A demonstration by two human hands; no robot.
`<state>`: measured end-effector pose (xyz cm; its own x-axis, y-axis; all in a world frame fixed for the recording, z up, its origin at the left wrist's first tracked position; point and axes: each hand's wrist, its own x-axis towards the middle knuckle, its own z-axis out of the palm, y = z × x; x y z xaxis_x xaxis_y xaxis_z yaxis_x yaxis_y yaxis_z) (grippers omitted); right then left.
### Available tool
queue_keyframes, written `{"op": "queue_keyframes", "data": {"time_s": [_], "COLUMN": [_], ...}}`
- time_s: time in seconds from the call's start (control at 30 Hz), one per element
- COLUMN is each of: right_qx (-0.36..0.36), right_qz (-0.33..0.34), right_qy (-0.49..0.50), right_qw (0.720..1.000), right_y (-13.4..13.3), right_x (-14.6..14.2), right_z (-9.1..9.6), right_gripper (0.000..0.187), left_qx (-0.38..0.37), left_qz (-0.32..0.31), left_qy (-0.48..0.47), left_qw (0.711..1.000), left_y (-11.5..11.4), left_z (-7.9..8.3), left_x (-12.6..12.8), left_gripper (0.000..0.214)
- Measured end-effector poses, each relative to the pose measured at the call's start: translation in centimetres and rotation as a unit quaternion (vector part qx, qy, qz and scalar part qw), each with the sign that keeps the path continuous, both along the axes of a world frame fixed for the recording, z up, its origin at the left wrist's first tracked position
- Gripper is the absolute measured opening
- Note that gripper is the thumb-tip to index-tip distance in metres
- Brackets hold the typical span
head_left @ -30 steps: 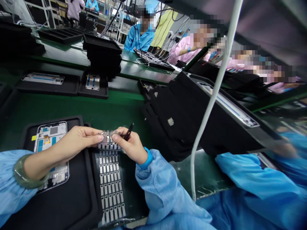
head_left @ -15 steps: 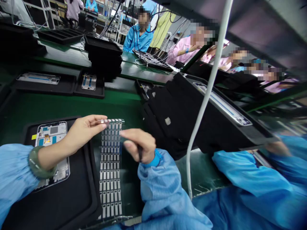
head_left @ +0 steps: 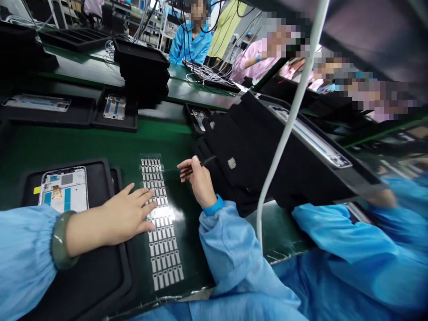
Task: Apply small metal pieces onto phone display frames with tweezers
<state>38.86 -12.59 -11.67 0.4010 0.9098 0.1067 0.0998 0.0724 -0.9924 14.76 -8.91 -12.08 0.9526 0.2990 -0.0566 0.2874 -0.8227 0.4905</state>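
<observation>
A long sheet of small silver stickers (head_left: pixel 160 218) lies flat on the green belt between my hands. My left hand (head_left: pixel 129 216) is open, its fingers stretched out and resting on the sheet's left edge. My right hand (head_left: pixel 197 176) is closed round black tweezers (head_left: pixel 202 163), whose tips point right, just beyond the sheet's upper right. A phone frame (head_left: pixel 63 189) with blue strips sits in a black tray (head_left: pixel 96 267) under my left forearm.
A tilted black fixture (head_left: pixel 284 156) with a white cable (head_left: pixel 284 129) hanging across it stands right of my hands. More black trays with frames (head_left: pixel 115 109) ride the belt behind. A stack of trays (head_left: pixel 142 73) and several seated people are farther back. A co-worker's blue sleeve (head_left: pixel 351 249) is at right.
My left hand has let go of the sheet's lifted top end and now lies flat on it. The sheet has gone down flat. My right hand moved up and right with the tweezers.
</observation>
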Motion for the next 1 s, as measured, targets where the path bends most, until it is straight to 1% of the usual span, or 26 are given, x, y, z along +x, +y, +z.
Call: {"op": "queue_keyframes", "data": {"time_s": [0.03, 0.1, 0.17, 0.2, 0.27, 0.33, 0.43, 0.53, 0.63, 1.0], "right_qx": [-0.016, -0.044, -0.060, -0.066, -0.076, -0.084, -0.094, -0.103, -0.116, -0.136], "right_qz": [-0.017, -0.022, -0.018, -0.019, -0.030, -0.043, -0.051, -0.050, -0.050, -0.047], "right_qy": [0.036, 0.076, 0.083, 0.078, 0.061, 0.041, 0.018, 0.016, 0.028, 0.088], "right_qw": [0.999, 0.996, 0.995, 0.995, 0.995, 0.995, 0.994, 0.993, 0.992, 0.986], "right_y": [1.0, 2.8, 4.1, 4.6, 5.2, 5.5, 5.6, 5.7, 5.9, 6.5], "right_x": [-0.2, -0.8, -1.3, -1.4, -1.5, -1.3, -1.1, -1.1, -1.1, -1.2], "right_z": [-0.1, -0.3, -0.6, -0.8, -1.3, -1.9, -2.4, -2.6, -2.5, -2.2], "right_gripper": [0.052, 0.050, 0.047, 0.045, 0.040, 0.037, 0.032, 0.027, 0.022, 0.014], "left_qx": [0.013, 0.035, 0.054, 0.063, 0.081, 0.094, 0.097, 0.091, 0.090, 0.079], "left_qz": [0.001, 0.003, 0.008, 0.013, 0.034, 0.058, 0.069, 0.061, 0.057, 0.059], "left_qy": [0.006, 0.016, 0.022, 0.023, 0.024, 0.030, 0.055, 0.086, 0.101, 0.110], "left_qw": [1.000, 0.999, 0.998, 0.998, 0.996, 0.993, 0.991, 0.990, 0.989, 0.989], "left_y": [-0.6, -1.6, -2.0, -1.8, -0.4, 1.8, 4.9, 6.3, 6.2, 6.0], "left_z": [0.0, 0.3, 0.9, 1.3, 1.8, 2.0, 1.5, 0.8, 0.5, 0.6], "left_x": [0.4, 1.1, 1.7, 1.9, 2.4, 3.0, 3.8, 4.1, 4.0, 3.9], "left_gripper": [0.055, 0.058, 0.058, 0.057, 0.057, 0.057, 0.054, 0.051, 0.052, 0.053]}}
